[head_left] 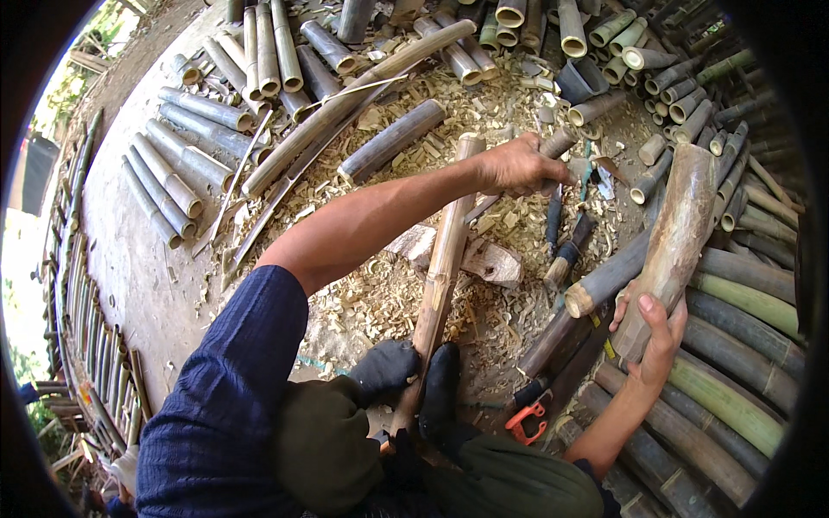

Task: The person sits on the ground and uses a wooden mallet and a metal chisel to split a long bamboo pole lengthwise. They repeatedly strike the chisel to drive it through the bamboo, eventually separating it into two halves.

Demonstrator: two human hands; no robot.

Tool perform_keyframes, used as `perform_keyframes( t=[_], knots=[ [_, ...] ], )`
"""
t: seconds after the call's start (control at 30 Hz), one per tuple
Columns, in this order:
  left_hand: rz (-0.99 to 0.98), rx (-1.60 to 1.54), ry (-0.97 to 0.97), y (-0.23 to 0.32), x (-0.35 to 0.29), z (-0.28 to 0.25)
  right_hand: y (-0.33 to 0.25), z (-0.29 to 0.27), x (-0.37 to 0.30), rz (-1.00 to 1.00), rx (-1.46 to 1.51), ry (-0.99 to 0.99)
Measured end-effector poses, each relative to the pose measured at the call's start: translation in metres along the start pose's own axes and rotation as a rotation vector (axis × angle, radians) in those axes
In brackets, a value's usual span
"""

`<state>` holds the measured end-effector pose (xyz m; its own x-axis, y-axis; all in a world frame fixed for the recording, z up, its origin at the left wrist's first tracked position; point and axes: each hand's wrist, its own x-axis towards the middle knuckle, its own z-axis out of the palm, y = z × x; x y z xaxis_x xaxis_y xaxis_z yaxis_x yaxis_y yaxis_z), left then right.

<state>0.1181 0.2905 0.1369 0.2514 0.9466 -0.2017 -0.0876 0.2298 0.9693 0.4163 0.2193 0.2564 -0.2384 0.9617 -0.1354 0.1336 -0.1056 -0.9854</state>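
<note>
My left hand [524, 166] is closed round a chisel-like tool [558, 143] with a round wooden handle. What seems to be its narrow metal blade [482, 207] points down beside a bamboo pole [443, 268]. My right hand [654, 332] grips the lower end of a thick, worn wooden club [673, 229], tilted up over the bamboo at right. Between my dark-covered feet [385, 369] stands the pole, its middle lying across a pale notched wood block [492, 262]. The tool's tip is too small to tell whether it touches the pole.
Wood chips [354, 298] cover the ground. Cut bamboo lengths [207, 108] lie at far left, with more stacked at right [734, 363]. Several handled tools [566, 250] lie right of the block. A saw with an orange handle [527, 420] is near my right knee.
</note>
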Motion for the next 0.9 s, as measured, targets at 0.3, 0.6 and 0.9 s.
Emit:
perform_keyframes(
  t=[0.3, 0.6, 0.9],
  knots=[
    [0.017, 0.074, 0.002, -0.001, -0.007, -0.001, 0.002, 0.007, -0.002, 0.025, 0.01, -0.003],
    [0.044, 0.16, -0.122, 0.004, -0.002, 0.015, -0.061, 0.001, 0.041, -0.38, 0.03, 0.352],
    [0.504, 0.315, 0.039, -0.041, 0.007, -0.019, -0.032, 0.059, 0.072, -0.134, -0.429, -0.219]
  ],
)
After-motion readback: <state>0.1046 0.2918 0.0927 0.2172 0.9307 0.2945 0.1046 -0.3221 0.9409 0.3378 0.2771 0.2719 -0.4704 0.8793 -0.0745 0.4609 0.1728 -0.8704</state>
